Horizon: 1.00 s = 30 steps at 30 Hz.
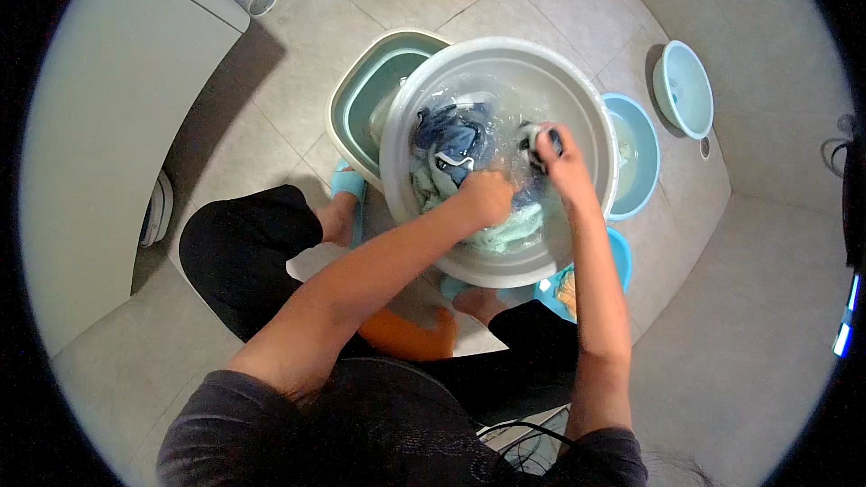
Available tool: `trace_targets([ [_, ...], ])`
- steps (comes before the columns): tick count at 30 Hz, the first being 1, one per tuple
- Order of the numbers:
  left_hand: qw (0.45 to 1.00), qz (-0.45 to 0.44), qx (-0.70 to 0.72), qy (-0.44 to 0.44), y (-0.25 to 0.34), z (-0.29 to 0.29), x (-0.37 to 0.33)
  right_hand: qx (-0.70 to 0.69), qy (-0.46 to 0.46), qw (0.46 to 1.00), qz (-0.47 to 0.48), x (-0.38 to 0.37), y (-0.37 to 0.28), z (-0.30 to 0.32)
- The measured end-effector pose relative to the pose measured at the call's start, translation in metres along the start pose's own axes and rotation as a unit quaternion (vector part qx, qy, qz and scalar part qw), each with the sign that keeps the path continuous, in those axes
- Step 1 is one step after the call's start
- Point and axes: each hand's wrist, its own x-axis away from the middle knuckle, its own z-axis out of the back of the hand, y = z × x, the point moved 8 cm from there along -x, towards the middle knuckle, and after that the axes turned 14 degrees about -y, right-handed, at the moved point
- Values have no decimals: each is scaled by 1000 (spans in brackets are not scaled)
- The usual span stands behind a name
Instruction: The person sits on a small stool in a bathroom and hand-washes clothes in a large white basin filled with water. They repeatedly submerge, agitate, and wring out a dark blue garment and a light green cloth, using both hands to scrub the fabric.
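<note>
Your dark shirt (pixel 397 424) is filling the space nearest the lens, behind both hands, and your 2 bare forearms are extending from it over a large white basin (pixel 577 81). Inside its rim your 2 hands are working apart, close beside each other. Your right hand (pixel 568 162) is gripping a small black-and-white cloth (pixel 529 137) between thumb and fingers. Your left hand (pixel 487 197) is bending down at the wet laundry with its fingertips hiding from view, so I cannot tell whether it is clamping any fabric. Ahead and left of that hand, a blue garment (pixel 456 131) is soaking in the water; nearer you than the hand, a pale green cloth (pixel 510 233) is lying wet. Left of both hands, a green tub (pixel 345 99) is standing, partly covered by the basin. Beyond your right hand, 2 light blue basins are standing at different distances, the nearer basin (pixel 644 158) and the farther basin (pixel 690 86). Beside your right forearm, a bright blue basin (pixel 621 257) is holding a yellowish cloth (pixel 566 293).
</note>
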Motion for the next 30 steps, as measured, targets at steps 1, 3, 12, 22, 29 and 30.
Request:
trace_targets([
  [1, 1000, 1, -23, 3, 1, 0, 0, 1, -1, 1000, -3, 8, 8, -7],
  [3, 999, 8, 29, -10, 1, -2, 0, 469, 66, 875, 106, 21, -14, -33],
  [12, 960, -62, -273, -7, 25, 66, 54, 352, 183, 917, -41, -25, -25, 36],
  [22, 992, 90, -52, 67, -41, 36, 15, 123, 126, 980, 94, 16, -57, 16],
  [29, 962, 36, -158, 218, -7, 33, 51, 475, 149, 867, 1, -31, -17, -25],
  [30, 960, 9, -177, 219, 1, 29, 54, 475, 149, 867, 0, -39, -17, -17],
])
